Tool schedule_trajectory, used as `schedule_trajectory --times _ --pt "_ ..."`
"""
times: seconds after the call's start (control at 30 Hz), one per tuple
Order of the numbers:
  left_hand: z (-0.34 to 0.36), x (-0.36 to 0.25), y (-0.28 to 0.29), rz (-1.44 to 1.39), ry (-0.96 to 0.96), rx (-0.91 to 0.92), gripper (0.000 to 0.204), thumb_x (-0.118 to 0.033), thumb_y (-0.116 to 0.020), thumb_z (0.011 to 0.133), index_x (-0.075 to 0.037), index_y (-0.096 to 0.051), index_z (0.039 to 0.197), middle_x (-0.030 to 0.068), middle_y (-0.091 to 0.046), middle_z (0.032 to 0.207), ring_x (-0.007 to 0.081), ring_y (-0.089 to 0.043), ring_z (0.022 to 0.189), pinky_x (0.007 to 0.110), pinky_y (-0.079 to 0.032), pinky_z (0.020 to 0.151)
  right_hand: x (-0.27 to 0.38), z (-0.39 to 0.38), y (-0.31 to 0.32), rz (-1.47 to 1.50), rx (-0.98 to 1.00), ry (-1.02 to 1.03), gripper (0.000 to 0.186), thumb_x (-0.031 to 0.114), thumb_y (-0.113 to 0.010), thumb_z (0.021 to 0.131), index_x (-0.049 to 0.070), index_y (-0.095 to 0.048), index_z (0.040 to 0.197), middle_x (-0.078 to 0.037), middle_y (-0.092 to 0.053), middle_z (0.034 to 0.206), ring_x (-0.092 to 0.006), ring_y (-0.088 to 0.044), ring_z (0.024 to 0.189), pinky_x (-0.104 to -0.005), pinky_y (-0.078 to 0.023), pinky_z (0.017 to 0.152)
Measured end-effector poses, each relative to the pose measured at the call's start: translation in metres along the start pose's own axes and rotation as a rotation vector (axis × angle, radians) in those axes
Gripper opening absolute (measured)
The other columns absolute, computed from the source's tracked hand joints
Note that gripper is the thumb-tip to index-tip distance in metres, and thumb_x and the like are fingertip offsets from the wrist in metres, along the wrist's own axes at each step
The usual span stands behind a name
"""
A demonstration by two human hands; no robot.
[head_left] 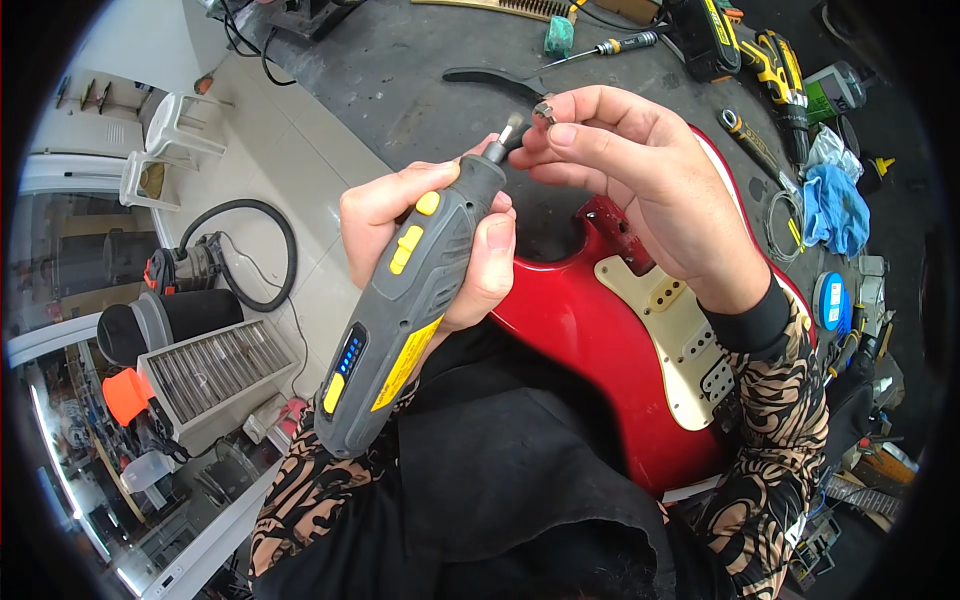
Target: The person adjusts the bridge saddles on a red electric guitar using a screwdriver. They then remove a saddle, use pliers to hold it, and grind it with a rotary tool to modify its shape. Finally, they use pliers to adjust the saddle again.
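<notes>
My left hand (pixel 440 240) is wrapped round a grey and yellow cordless rotary tool (pixel 400 300), its blue indicator lights lit. A small pale polishing or brush tip (pixel 514 122) sticks out of the tool's chuck, pointing up and away. Just right of that tip, my right hand (pixel 630 160) pinches a small dark metal part (pixel 544 112) between thumb and forefinger; its exact kind is too small to make out. Tip and part appear close but apart. Below both hands lies a red electric guitar body (pixel 570 320) with a cream pickguard (pixel 680 345).
A black curved-handled tool (pixel 490 78), a screwdriver (pixel 625 43) and a green block (pixel 559 37) lie on the grey bench (pixel 360 80). Right are a yellow drill (pixel 775 70), a blue cloth (pixel 835 210) and coiled wire (pixel 783 225). A vacuum cleaner (pixel 185 265) stands on the floor left.
</notes>
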State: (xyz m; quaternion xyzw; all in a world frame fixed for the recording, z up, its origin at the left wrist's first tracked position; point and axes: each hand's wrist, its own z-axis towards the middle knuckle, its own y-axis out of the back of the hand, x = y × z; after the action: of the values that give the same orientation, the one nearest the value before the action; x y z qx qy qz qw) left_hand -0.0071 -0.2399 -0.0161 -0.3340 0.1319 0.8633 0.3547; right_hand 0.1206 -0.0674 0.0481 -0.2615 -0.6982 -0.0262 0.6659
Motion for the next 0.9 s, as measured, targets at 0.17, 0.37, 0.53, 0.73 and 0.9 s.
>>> schedule_trajectory --times 0.17,0.37,0.53,0.73,0.9 --pt "0.000 0.001 0.000 -0.024 -0.011 -0.021 0.052 0.002 -0.074 0.089 0.002 -0.044 0.131 0.0287 -0.072 0.109 0.0176 -0.074 0.080 0.033 -0.064 0.075 0.001 0.001 0.003 0.018 0.003 0.002 0.029 0.018 -0.076 0.102 -0.001 -0.070 0.123 -0.006 -0.073 0.112 -0.0154 -0.071 0.103 -0.0309 -0.056 0.096" --pt "-0.001 0.003 0.001 -0.022 -0.017 -0.018 0.052 -0.001 -0.075 0.091 0.001 -0.043 0.132 0.0256 -0.073 0.105 0.0191 -0.075 0.081 0.035 -0.065 0.078 0.001 -0.001 0.004 -0.035 -0.010 0.045 0.023 0.016 -0.074 0.102 0.000 -0.069 0.117 -0.005 -0.073 0.109 -0.0136 -0.070 0.100 -0.0291 -0.055 0.094" --pt "0.006 -0.006 -0.005 0.058 -0.002 -0.051 0.046 -0.008 -0.065 0.101 -0.005 -0.038 0.139 0.0233 -0.074 0.105 0.0334 -0.079 0.093 0.061 -0.057 0.109 0.004 -0.002 -0.005 -0.268 -0.027 0.075 0.020 0.011 -0.074 0.101 -0.001 -0.068 0.115 -0.003 -0.071 0.104 -0.0088 -0.068 0.096 -0.0250 -0.055 0.087" --pt "0.011 -0.002 -0.004 0.090 -0.059 -0.009 0.056 -0.002 -0.078 0.096 -0.001 -0.041 0.139 0.0275 -0.075 0.116 0.0314 -0.079 0.109 0.039 -0.062 0.098 0.003 -0.004 -0.010 -0.348 -0.018 0.079 0.017 0.010 -0.075 0.101 -0.002 -0.068 0.112 -0.001 -0.069 0.098 -0.0062 -0.065 0.090 -0.0229 -0.054 0.081" --pt "0.013 -0.003 -0.005 0.109 -0.033 0.037 0.056 0.000 -0.077 0.095 -0.001 -0.042 0.139 0.0270 -0.076 0.116 0.0322 -0.078 0.111 0.041 -0.060 0.101 -0.001 -0.003 -0.009 -0.348 -0.001 0.107 0.018 0.010 -0.075 0.101 -0.003 -0.069 0.113 -0.002 -0.071 0.098 -0.0069 -0.067 0.089 -0.0238 -0.056 0.081"
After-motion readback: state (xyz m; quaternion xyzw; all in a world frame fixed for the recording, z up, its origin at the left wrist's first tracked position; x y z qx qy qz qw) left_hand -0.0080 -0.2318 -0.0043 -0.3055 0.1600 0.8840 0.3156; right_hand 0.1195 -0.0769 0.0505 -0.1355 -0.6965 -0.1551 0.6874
